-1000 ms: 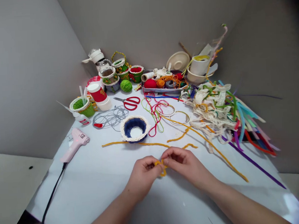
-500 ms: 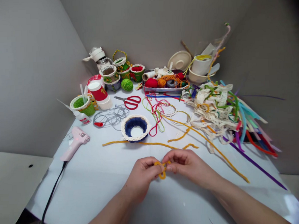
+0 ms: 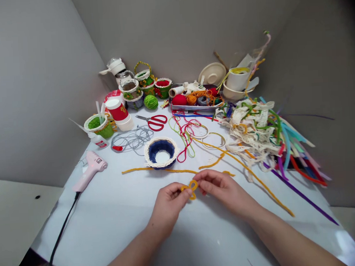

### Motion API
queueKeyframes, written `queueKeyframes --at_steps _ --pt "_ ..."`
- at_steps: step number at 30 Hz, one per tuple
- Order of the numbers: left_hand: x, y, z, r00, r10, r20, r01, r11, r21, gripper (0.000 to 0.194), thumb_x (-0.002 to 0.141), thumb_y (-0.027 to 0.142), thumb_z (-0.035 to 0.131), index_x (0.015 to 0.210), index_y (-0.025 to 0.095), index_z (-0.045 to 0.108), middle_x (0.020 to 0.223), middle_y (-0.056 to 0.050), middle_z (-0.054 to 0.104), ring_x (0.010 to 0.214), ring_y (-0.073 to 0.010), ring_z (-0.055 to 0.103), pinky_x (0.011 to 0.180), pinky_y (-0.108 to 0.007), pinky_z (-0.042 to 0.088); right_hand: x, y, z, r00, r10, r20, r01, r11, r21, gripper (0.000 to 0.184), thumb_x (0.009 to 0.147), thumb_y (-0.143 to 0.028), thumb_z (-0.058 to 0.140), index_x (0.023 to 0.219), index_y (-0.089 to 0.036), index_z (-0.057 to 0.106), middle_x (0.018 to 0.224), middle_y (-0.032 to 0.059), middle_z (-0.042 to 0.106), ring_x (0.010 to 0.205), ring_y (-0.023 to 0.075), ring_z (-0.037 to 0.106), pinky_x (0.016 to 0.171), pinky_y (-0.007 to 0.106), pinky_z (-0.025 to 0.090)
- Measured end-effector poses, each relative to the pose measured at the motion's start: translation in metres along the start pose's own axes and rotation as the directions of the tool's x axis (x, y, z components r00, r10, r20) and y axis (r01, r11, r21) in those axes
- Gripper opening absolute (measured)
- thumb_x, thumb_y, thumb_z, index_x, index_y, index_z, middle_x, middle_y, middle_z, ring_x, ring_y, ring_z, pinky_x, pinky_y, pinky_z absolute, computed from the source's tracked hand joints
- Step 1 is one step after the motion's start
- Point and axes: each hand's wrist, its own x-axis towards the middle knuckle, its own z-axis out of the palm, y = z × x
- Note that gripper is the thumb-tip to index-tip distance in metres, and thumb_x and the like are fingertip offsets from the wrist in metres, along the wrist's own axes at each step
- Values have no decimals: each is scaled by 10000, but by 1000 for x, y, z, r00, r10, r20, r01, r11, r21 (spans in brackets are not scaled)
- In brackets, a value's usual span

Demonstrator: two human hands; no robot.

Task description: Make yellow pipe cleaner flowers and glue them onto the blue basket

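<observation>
My left hand (image 3: pixel 170 203) pinches a yellow pipe cleaner (image 3: pixel 193 185) bent into several small loops, above the front middle of the table. The fingers of my right hand (image 3: pixel 220 188) are curled in from the other side, with the fingertips at the upper right loop. Just beyond my hands lies a long yellow pipe cleaner (image 3: pixel 180 171), partly behind a dark blue bowl (image 3: pixel 151 154) with white lace trim. Shorter yellow pieces (image 3: pixel 213 162) lie behind my right hand.
A pink glue gun (image 3: pixel 91 170) with a black cord lies left. Red-handled scissors (image 3: pixel 157 122), grey cord (image 3: pixel 132 139) and a yarn tray (image 3: pixel 190 107) are farther back. Lace trim (image 3: pixel 239 121) and coloured pipe cleaners (image 3: pixel 302 153) are heaped at right.
The looped yellow pipe cleaner has been turned and raised slightly, and a loop now stands up at its upper right. My right hand has shifted a little upward, its fingers loosened somewhat.
</observation>
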Motion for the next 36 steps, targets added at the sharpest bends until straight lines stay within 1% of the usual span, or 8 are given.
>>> queueKeyframes --at_steps 4,8,14,18,23,27,30,36 --pt "0 0 4 1000 9 -4 -9 1000 -9 273 662 399 740 632 150 631 553 26 548 526 -87 397 525 -220 297 -1 0 8 1000 9 -9 -9 998 -61 304 767 -461 673 744 -162 627 674 -3 591 616 116 497 587 239 408" --pt "1 -5 3 999 -32 -5 32 999 -37 304 664 420 748 650 138 636 557 25 550 504 -74 386 509 -216 288 -1 3 10 999 27 -23 -28 999 -47 291 776 -440 662 702 -163 611 636 -24 559 591 106 464 572 232 374" --pt "3 -8 -1 998 -20 55 30 982 -189 339 785 466 653 844 133 654 629 0 578 577 -96 475 566 -225 369 2 10 8 991 84 -107 -69 988 137 271 786 -405 679 711 -164 580 586 -41 505 561 97 417 552 234 333" --pt "2 -8 1 1000 -26 16 28 986 -167 270 699 355 760 778 130 635 599 21 559 526 -66 440 521 -204 336 1 11 14 987 122 -104 -96 969 228 287 761 -420 703 730 -165 574 579 -45 489 551 94 406 548 236 329" --pt "4 -11 0 999 -16 -32 8 973 -229 239 709 333 753 741 137 619 571 45 513 484 -42 388 477 -195 271 -3 7 20 995 99 -32 -97 994 51 283 745 -412 699 691 -162 581 626 -34 517 579 98 430 555 232 340" --pt "6 -13 -3 1000 -21 14 24 971 -238 205 723 302 739 726 140 613 589 50 505 490 -36 367 484 -195 253 -3 0 13 999 27 -20 -29 998 -58 233 780 -390 654 777 -159 627 695 -8 580 633 117 485 600 243 385" --pt "5 -11 -3 997 -46 68 56 986 -155 186 712 290 740 725 135 637 585 47 516 498 -40 349 488 -195 247 -3 -1 9 999 1 -47 -4 998 -55 211 809 -369 619 836 -161 640 712 -1 595 645 121 501 611 248 398" --pt "1 -6 1 996 -56 73 59 998 -30 201 675 300 762 717 130 662 616 25 583 575 -73 445 569 -195 341 -3 9 14 998 61 -16 -61 998 -15 170 754 -318 672 747 -157 616 675 -7 580 626 117 493 595 249 384"
